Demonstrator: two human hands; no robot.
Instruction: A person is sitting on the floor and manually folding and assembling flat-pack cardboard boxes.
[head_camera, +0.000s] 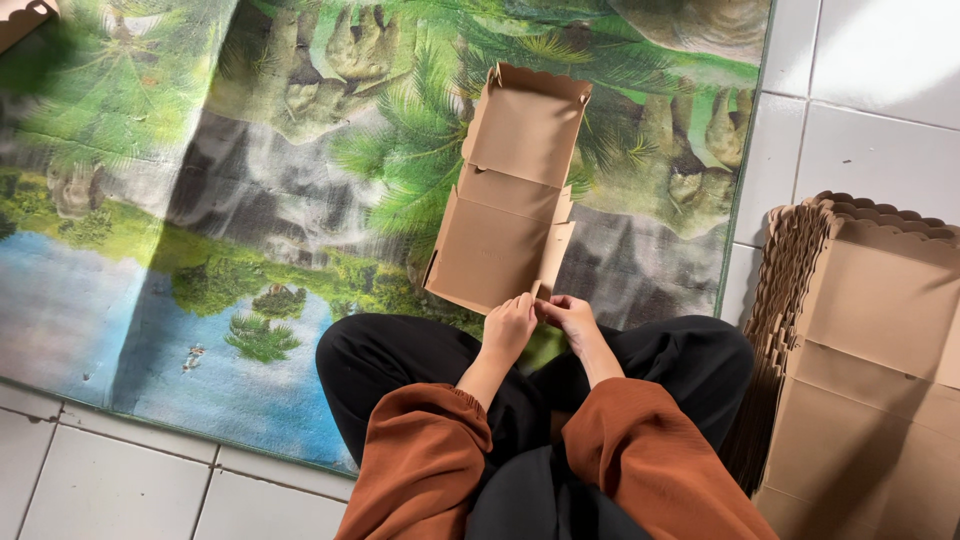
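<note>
On the printed mat (200, 200), a half-folded brown cardboard box (510, 190) stretches toward twelve o'clock from the lap. Left hand (510, 325) and right hand (570, 315) pinch its near edge, fingers closed. It looks light, stiff, easily creased; flap edges seem the best hold. Flat blanks (870, 340) stack at three o'clock.
</note>
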